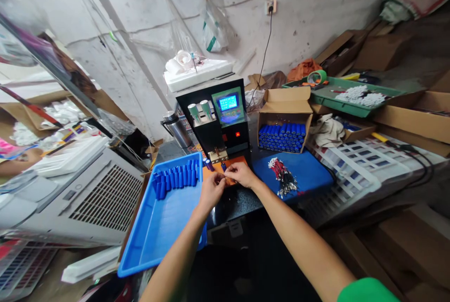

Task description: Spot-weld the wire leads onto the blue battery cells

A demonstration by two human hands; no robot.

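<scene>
My left hand [213,188] is closed in a pinch over the front of an orange mat [241,161]; whatever lies between its fingertips is too small to tell. Opposite it, my right hand [242,174] has its fingers closed at a blue cylindrical battery cell [223,166], which its fingertips partly hide. The cell is just below the copper-coloured electrodes [218,154] of a black spot welder [207,139] with a lit screen. More blue cells [208,165] stand on the mat, left of the held one.
A blue tray [147,236] with rows of battery cells [176,177] is at my left. To the right, red and black wire leads [282,175] lie on a blue surface [312,173], with a cardboard box [284,105] of cells behind. A steel jug [176,128] stands left of the welder.
</scene>
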